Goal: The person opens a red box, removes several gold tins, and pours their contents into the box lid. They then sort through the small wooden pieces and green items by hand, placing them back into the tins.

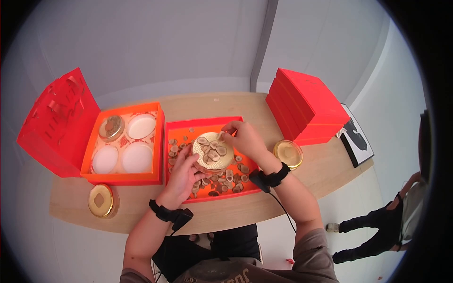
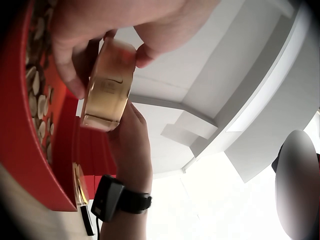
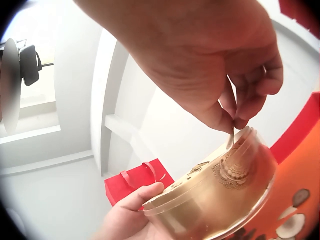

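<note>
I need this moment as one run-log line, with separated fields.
left hand grip: around gold container | right hand grip: pinching one slice at container's edge | red tray: loose slices inside

Gold tin (image 1: pixel 213 162), ornate medallion-patterned; trays (image 1: pixel 204 195) red outside, orange inside.

On the pale wooden table (image 1: pixel 226 106), the shallow red rectangular tray (image 1: pixel 207 125) is the landmark. Many thin brown round slices (image 1: pixel 236 189) lie in it; others rest on the round golden container (image 1: pixel 222 162) above it. Just left of the tray sits the deep red-and-orange square box (image 1: pixel 125 180), with a round clear jar (image 1: pixel 112 128) in its far-left well. A red ribboned panel (image 1: pixel 61 122) stands farther left. Front-left is a round gold-lidded jar (image 1: pixel 100 200). Right of the tray sits a round gold-rimmed jar (image 1: pixel 288 154); behind-right, stacked red boxes (image 1: pixel 306 108).
</note>
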`<state>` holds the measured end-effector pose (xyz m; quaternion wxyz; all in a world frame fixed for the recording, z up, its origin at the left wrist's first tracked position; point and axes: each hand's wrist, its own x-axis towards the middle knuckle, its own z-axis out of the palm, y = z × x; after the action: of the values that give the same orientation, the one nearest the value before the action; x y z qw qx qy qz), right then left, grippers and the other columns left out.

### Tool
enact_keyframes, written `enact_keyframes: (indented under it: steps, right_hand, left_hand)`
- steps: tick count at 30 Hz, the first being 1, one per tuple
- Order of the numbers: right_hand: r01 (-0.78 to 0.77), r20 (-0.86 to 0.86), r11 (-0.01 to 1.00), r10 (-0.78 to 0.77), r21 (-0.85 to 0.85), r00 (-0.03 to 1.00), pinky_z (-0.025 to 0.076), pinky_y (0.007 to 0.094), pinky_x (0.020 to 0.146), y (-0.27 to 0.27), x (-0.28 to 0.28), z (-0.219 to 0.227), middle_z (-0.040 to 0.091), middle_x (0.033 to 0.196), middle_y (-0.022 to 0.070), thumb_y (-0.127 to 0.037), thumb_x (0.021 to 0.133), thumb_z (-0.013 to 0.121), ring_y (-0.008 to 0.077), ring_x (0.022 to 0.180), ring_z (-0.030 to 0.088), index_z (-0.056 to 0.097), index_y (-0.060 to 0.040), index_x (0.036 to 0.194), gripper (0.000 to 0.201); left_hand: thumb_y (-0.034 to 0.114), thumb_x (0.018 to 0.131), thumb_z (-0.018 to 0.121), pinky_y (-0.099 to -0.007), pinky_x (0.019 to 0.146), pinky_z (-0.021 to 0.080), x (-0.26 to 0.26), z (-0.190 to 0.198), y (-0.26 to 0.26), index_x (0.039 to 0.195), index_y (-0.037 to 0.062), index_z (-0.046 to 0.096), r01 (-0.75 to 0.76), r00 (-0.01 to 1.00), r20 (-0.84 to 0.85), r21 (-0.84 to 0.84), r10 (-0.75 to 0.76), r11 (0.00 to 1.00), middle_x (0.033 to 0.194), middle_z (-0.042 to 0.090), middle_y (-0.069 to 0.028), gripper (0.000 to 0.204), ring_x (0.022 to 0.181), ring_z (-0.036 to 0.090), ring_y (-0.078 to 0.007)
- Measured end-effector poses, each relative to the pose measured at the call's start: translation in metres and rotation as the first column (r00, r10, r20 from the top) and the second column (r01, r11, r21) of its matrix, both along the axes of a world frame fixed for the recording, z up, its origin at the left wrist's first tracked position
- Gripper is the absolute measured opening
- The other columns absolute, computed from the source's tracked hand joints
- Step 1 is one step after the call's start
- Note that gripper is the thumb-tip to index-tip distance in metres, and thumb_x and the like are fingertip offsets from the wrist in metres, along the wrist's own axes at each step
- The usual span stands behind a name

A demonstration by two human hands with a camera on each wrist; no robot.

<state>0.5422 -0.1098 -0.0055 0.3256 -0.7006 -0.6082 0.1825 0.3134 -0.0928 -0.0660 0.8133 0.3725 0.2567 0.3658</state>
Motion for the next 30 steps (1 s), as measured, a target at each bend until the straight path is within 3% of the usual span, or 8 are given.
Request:
enact_keyframes:
  steps: [1, 5, 7, 14, 19, 22, 29, 30]
  right_hand:
    - [0.037, 0.026, 0.999, -0.036, -0.024, 0.999, 0.056, 0.0387, 0.077, 0.0, -0.002, 0.002, 0.077, 0.093, 0.0089, -0.028, 0.088, 0.072, 0.0248, 0.087, 0.073, 0.075, -0.0059, 0.103, 0.027]
    - [0.026, 0.028, 0.999, -0.025, -0.043, 0.999, 0.056, 0.0395, 0.077, 0.002, -0.003, 0.0, 0.076, 0.092, 0.009, -0.029, 0.087, 0.072, 0.0256, 0.087, 0.073, 0.076, -0.0064, 0.102, 0.027]
    - [0.008, 0.073, 1.0, -0.009, 0.011, 0.997, 0.055, 0.0353, 0.072, 0.004, -0.001, -0.006, 0.076, 0.09, 0.0079, -0.025, 0.09, 0.072, 0.0192, 0.078, 0.07, 0.075, -0.0027, 0.102, 0.026]
    - [-0.033, 0.071, 0.997, 0.037, -0.063, 0.997, 0.054, 0.0353, 0.07, 0.0, -0.004, 0.004, 0.073, 0.087, 0.0079, -0.026, 0.09, 0.072, 0.0192, 0.075, 0.068, 0.076, -0.0027, 0.105, 0.028]
    - [-0.082, 0.056, 0.994, 0.086, -0.074, 0.995, 0.053, 0.0342, 0.068, -0.001, -0.004, 0.005, 0.07, 0.091, 0.008, -0.023, 0.091, 0.071, 0.0179, 0.074, 0.067, 0.074, -0.0031, 0.116, 0.033]
    - [-0.093, -0.014, 0.996, 0.093, -0.013, 0.996, 0.053, 0.0336, 0.069, 0.0, 0.0, -0.003, 0.069, 0.09, 0.0072, -0.022, 0.092, 0.071, 0.0161, 0.073, 0.065, 0.071, -0.0015, 0.119, 0.034]
    - [-0.055, -0.037, 0.994, 0.059, 0.093, 0.998, 0.053, 0.0332, 0.073, 0.002, 0.017, -0.007, 0.067, 0.086, 0.0067, -0.021, 0.095, 0.069, 0.0155, 0.075, 0.061, 0.07, 0.0011, 0.113, 0.029]
    - [-0.03, -0.021, 0.998, 0.031, 0.046, 0.999, 0.053, 0.0359, 0.077, 0.001, 0.021, -0.003, 0.07, 0.09, 0.0095, -0.023, 0.095, 0.068, 0.0201, 0.081, 0.065, 0.07, -0.0003, 0.114, 0.029]
  left_hand:
    - [0.021, 0.105, 0.051, -0.047, 0.097, 0.054, 0.0, 0.0, 0.0, 0.155, 0.0095, 0.028, 0.001, 1.0, -0.002, -0.008, -0.001, 1.0, 0.144, 0.052, -0.013, 0.057, 0.127, 0.059, -0.026]
    - [0.021, 0.105, 0.052, -0.0475, 0.098, 0.054, 0.0, -0.002, 0.0, 0.156, 0.0103, 0.028, 0.006, 1.0, 0.006, 0.0, -0.006, 1.0, 0.146, 0.051, -0.0124, 0.058, 0.128, 0.058, -0.0258]
    - [0.021, 0.105, 0.052, -0.0477, 0.099, 0.053, -0.001, -0.003, 0.0, 0.156, 0.0107, 0.027, 0.019, 1.0, 0.005, -0.001, -0.019, 1.0, 0.146, 0.051, -0.0122, 0.058, 0.129, 0.057, -0.0258]
    - [0.021, 0.106, 0.05, -0.048, 0.099, 0.053, 0.0, -0.001, -0.001, 0.156, 0.0108, 0.029, 0.023, 1.0, 0.009, -0.005, -0.023, 1.0, 0.145, 0.051, -0.0122, 0.056, 0.13, 0.057, -0.0259]
    - [0.02, 0.107, 0.047, -0.0483, 0.098, 0.053, 0.0, 0.001, -0.001, 0.155, 0.0106, 0.03, 0.02, 1.0, 0.003, -0.009, -0.02, 1.0, 0.143, 0.052, -0.0132, 0.052, 0.129, 0.058, -0.0257]
    - [0.021, 0.106, 0.048, -0.0474, 0.098, 0.053, -0.001, 0.0, 0.0, 0.154, 0.0103, 0.03, 0.025, 1.0, 0.009, 0.004, -0.025, 1.0, 0.142, 0.053, -0.0126, 0.052, 0.127, 0.058, -0.0252]
    - [0.024, 0.104, 0.052, -0.0451, 0.098, 0.053, -0.003, 0.0, 0.002, 0.149, 0.011, 0.035, -0.059, 0.997, 0.041, -0.055, 0.061, 0.997, 0.139, 0.054, -0.0114, 0.05, 0.125, 0.059, -0.0243]
    - [0.024, 0.103, 0.053, -0.0452, 0.099, 0.053, -0.003, 0.001, 0.003, 0.147, 0.0117, 0.036, -0.08, 0.995, 0.052, -0.042, 0.082, 0.996, 0.139, 0.054, -0.0115, 0.048, 0.125, 0.059, -0.0242]
